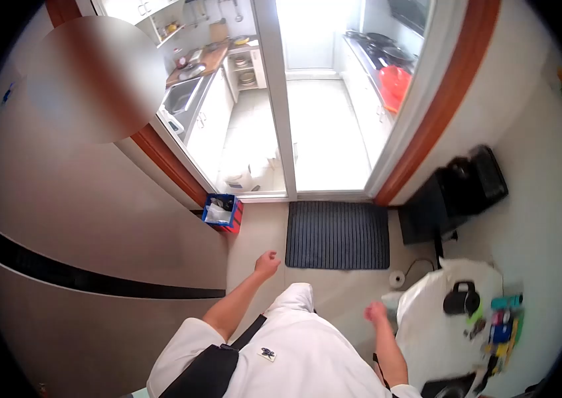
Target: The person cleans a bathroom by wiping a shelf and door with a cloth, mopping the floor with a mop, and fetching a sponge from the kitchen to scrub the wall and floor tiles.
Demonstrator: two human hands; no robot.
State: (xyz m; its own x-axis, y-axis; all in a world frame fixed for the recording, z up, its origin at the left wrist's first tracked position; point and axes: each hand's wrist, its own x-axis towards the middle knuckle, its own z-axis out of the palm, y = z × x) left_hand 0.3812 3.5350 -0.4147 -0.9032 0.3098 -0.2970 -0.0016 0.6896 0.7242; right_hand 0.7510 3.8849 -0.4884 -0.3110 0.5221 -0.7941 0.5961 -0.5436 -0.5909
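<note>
My left hand (pixel 267 263) hangs over the pale tiled floor, left of the dark striped mat (pixel 338 235). Its fingers are curled, and whether anything is inside them is too small to make out. On the right, my right hand (pixel 375 312) is beside the edge of the white-covered table (pixel 420 325). Motion blurs its fingers, so their pose is unclear. Neither hand visibly touches an object. A black strap and bag (pixel 211 371) cross my white shirt.
Ahead, a glass sliding door (pixel 287 132) opens on a kitchen with a red basin (pixel 395 86). A blue and red box (pixel 223 213) stands left of the doorway, a black cabinet (pixel 427 209) right. The table holds a dark kettle (pixel 461 300). A large grey fridge (pixel 82 232) fills the left.
</note>
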